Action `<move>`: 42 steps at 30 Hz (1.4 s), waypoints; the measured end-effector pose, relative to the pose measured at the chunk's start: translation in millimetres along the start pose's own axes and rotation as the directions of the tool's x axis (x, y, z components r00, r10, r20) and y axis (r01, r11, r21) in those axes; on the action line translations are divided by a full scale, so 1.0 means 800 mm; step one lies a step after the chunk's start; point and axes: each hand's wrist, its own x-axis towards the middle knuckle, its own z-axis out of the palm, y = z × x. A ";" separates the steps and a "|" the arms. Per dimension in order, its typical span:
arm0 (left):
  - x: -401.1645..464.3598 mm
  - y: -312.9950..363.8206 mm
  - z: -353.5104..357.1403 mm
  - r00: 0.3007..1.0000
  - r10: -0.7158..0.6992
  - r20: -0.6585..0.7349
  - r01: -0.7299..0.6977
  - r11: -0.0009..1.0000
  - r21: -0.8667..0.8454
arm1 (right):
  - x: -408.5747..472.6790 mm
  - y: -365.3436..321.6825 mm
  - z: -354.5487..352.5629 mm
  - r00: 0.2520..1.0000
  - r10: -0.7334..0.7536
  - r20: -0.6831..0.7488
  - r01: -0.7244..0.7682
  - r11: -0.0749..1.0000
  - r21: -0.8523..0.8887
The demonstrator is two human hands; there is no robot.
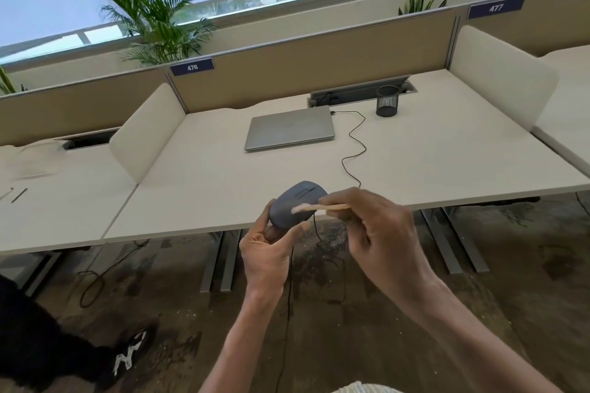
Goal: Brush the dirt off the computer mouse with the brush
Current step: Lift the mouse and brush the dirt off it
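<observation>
A dark grey wired computer mouse (295,202) is held in the air just past the desk's front edge, gripped from below by my left hand (267,252). My right hand (376,230) pinches a thin wooden-handled brush (314,208), and its pale bristles lie on the mouse's back. The mouse's black cable (352,143) runs from the laptop across the desk and hangs down between my hands.
A closed silver laptop (289,128) lies at the back of the white desk (431,153), with a black mesh pen cup (387,101) to its right. Cream side dividers flank the desk. Desk legs and loose cables stand on the dark floor below.
</observation>
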 end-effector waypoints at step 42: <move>-0.072 -0.017 0.147 0.983 -0.048 -0.175 0.025 0.992 -0.127 | 0.078 0.073 -0.081 0.983 0.096 0.158 -0.118 0.984 0.133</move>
